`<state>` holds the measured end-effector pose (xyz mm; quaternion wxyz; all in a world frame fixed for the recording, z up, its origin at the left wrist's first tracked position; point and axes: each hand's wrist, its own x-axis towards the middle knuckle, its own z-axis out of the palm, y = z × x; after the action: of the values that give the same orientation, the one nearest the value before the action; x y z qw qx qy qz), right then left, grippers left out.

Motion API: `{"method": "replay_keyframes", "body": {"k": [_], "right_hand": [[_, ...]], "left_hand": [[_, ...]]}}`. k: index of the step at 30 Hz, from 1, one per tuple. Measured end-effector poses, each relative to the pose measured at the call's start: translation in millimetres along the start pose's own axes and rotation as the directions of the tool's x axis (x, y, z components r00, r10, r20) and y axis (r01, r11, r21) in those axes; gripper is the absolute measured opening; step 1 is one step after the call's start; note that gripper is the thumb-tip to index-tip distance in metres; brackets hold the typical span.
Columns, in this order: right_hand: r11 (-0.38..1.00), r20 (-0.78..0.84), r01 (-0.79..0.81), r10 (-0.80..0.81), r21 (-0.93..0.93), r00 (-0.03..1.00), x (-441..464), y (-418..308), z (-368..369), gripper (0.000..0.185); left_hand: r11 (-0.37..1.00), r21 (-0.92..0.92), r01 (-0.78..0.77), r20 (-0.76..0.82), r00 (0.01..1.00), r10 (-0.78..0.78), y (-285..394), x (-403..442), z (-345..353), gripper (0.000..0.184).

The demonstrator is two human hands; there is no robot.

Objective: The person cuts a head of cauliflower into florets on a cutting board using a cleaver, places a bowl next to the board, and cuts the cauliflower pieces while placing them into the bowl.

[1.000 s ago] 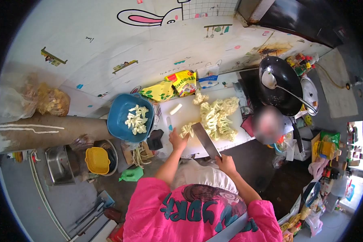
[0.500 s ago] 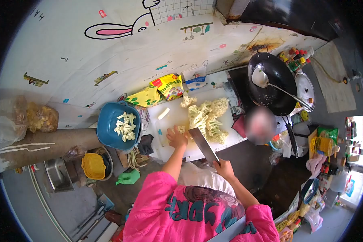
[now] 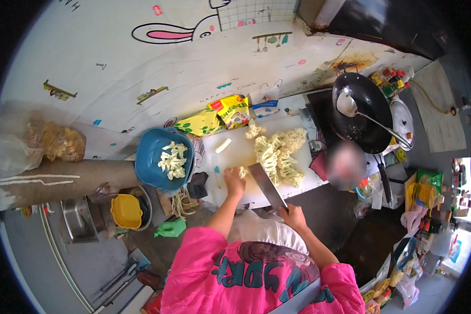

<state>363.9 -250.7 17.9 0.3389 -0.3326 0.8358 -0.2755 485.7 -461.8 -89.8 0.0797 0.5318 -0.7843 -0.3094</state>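
My right hand (image 3: 293,216) is wrapped round the handle of a cleaver (image 3: 267,187). The blade slants up and left over the white cutting board (image 3: 227,194), its tip beside a small cauliflower piece (image 3: 243,171). With its fingers closed, my left hand (image 3: 235,182) grips that piece just left of the blade. A large heap of cauliflower (image 3: 278,156) lies on the board right of the blade, with a smaller floret (image 3: 255,129) behind it. A pale stalk piece (image 3: 223,145) rests on the board's left part. Cut florets (image 3: 173,159) sit in a blue basin (image 3: 143,172) to the left.
A black wok (image 3: 370,125) with a spatula (image 3: 347,106) in it stands on the stove at right. Yellow food packets (image 3: 228,111) lean behind the board. A dark cloth (image 3: 198,185) and a bundle of stalks (image 3: 182,203) lie by the basin. A yellow basket (image 3: 126,211) is at lower left.
The fingers of my left hand have drawn together around the small cauliflower piece. The cleaver stays close beside it. The whole view has shifted, so the surroundings sit slightly further right.
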Motion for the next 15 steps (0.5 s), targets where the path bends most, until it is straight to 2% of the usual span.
{"method": "replay_keyframes", "body": {"k": [3,6,9,10,12,13,15], "right_hand": [[1.000,-0.001,-0.010,0.010,-0.018,1.000,2.9,-11.2,5.4,0.029],[0.999,0.028,-0.001,0.003,-0.047,1.000,5.9,-19.9,10.0,0.030],[0.998,0.059,-0.036,0.039,-0.055,0.997,8.8,-35.3,14.1,0.031],[0.998,0.062,-0.027,0.031,-0.065,0.998,10.8,-36.1,18.1,0.032],[0.996,0.067,-0.010,0.016,-0.084,0.998,14.2,-32.5,27.8,0.033],[0.995,0.071,0.005,0.002,-0.097,0.998,15.3,-34.0,30.7,0.032],[0.992,0.076,0.032,-0.023,-0.121,0.997,16.5,-36.9,36.3,0.032]], "left_hand": [[0.970,-0.194,-0.143,-0.069,0.989,0.132,-20.7,3.8,-4.6,0.052],[0.908,-0.372,-0.191,-0.155,0.978,0.142,-31.3,4.6,-12.3,0.053],[0.871,-0.468,-0.151,-0.113,0.987,0.110,-43.4,8.6,-30.6,0.049],[0.759,-0.651,-0.020,0.002,1.000,0.028,-37.7,9.4,-50.1,0.046],[0.413,-0.872,0.262,0.267,0.963,-0.046,-25.2,9.8,-94.1,0.040],[0.306,-0.926,0.222,0.227,0.974,-0.021,-22.0,10.4,-110.1,0.033],[0.059,-0.975,0.216,0.214,0.976,-0.033,-18.5,16.1,-143.9,0.031]]}}
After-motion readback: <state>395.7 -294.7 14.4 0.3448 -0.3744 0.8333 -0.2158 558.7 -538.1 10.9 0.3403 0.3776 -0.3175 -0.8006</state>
